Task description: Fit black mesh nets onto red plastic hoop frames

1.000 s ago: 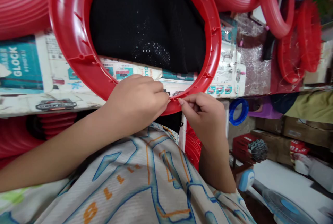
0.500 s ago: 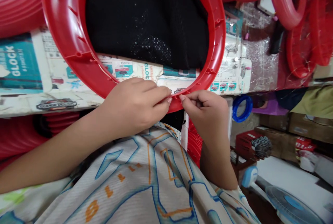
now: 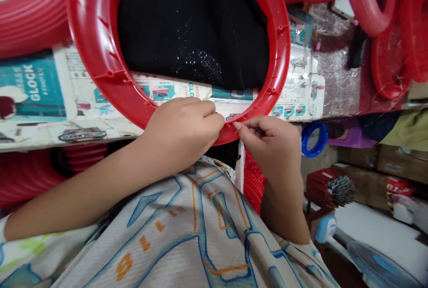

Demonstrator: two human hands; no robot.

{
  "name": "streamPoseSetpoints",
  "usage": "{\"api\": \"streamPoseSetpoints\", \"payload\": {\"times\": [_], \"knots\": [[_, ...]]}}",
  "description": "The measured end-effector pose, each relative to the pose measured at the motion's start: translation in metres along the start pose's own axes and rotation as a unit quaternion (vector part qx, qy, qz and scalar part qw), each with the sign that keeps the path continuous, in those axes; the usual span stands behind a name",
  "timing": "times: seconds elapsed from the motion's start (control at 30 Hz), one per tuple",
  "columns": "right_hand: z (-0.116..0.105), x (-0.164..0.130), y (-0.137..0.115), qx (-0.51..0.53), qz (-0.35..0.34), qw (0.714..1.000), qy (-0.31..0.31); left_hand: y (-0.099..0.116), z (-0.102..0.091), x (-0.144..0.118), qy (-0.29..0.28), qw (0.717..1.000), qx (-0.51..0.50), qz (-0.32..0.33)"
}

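So the red ring point(image 3: 280, 56) is sitting on the counter point(image 3: 30, 135), with its near edge poking out past the front towards the person's lap. Its far edge runs out of view. There's black cloth point(image 3: 194, 20) showing through the opening.

The left hand point(image 3: 187, 129) has its fingers curled over the near rim, knuckles up, though the fingertips are tucked out of sight. The right hand point(image 3: 272, 143) is just beside it, thumb and forefinger pinching at the same stretch of rim. Can't tell if there's some tiny bit between those two fingertips as well, it's too small to make out.

My read is that the step in hand is close fingertip work on that one spot, left steadying and right doing the fiddly part. Next move, I'd say, calls for a firm left hold and a light, precise pinch from the right. With that edge hanging off the counter, pushing straight down on it could tip the ring, so bracing it from underneath seems smart.
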State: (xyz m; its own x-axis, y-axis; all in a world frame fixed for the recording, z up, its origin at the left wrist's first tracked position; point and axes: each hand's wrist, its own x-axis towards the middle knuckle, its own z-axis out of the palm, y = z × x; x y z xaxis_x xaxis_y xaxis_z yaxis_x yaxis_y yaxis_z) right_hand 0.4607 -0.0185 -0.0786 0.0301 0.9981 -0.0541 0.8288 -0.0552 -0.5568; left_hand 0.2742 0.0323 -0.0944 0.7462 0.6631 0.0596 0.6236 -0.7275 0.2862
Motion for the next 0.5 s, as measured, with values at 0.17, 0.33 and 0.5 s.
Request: {"api": "streamPoseSetpoints", "payload": {"times": [0.17, 0.33, 0.5], "knots": [[-0.015, 0.005, 0.000, -0.079, -0.079, 0.994, -0.001, -0.003, 0.002, 0.003, 0.002, 1.000, -0.010, -0.003], [-0.015, 0.016, 0.005, -0.085, -0.100, 0.991, -0.002, -0.005, 0.002, 0.003, -0.016, 1.000, -0.014, -0.005], [-0.017, 0.019, 0.015, -0.035, -0.058, 0.998, 0.002, -0.003, 0.000, 0.007, -0.027, 0.999, -0.021, -0.026]]}}
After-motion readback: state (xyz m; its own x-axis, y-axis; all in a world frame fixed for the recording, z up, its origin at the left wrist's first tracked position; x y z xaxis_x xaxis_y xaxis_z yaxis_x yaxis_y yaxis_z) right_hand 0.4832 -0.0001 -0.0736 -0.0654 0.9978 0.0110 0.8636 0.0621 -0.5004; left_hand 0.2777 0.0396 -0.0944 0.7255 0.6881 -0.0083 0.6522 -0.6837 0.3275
